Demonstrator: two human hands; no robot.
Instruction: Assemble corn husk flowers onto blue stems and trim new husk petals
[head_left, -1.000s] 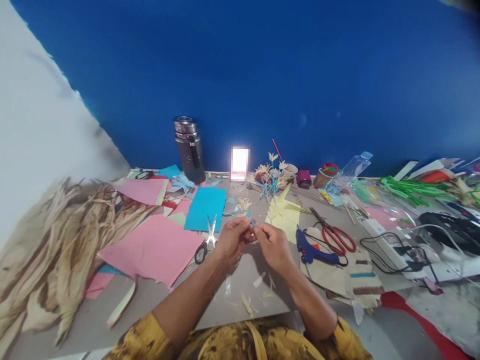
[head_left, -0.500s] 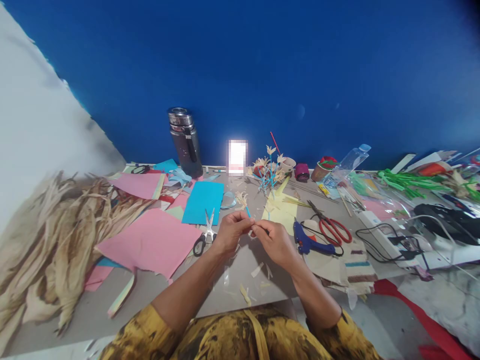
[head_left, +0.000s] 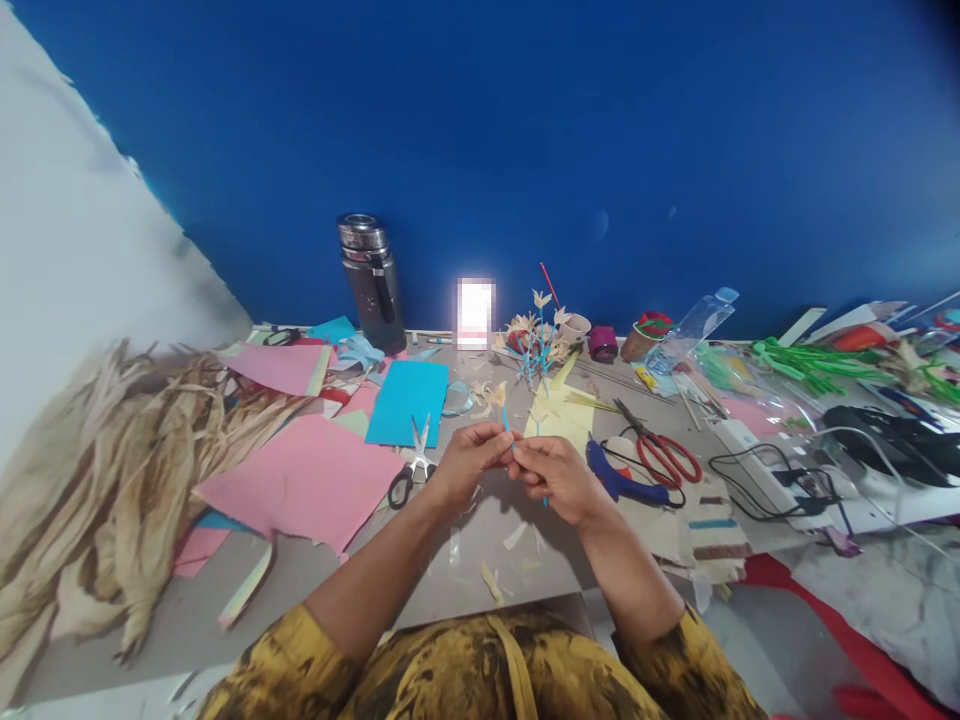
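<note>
Both my hands meet over the middle of the table, fingertips almost touching. Between them is a small handmade flower [head_left: 498,396] with pale straw-like petals and a blue-wrapped stem [head_left: 506,422], the petals pointing away from me. My left hand [head_left: 471,462] pinches the stem between thumb and fingers. My right hand [head_left: 559,474] is closed on the lower part of the stem, most of it hidden by the fingers; a bit of blue shows beneath that hand. Beyond stands a bunch of similar flowers [head_left: 538,345] on blue stems. Black-handled scissors [head_left: 418,460] lie open left of my left hand.
A blue glue gun [head_left: 622,478] and red-handled scissors [head_left: 664,455] lie right. Pink paper [head_left: 300,480], blue paper [head_left: 407,403] and dried husks [head_left: 112,500] cover the left. A thermos [head_left: 372,285] stands by the wall. A power strip [head_left: 757,465] with cables is far right.
The flower has tilted more upright and shifted slightly right. My right hand has turned and its fingers are curled further round the stem, with blue showing below it.
</note>
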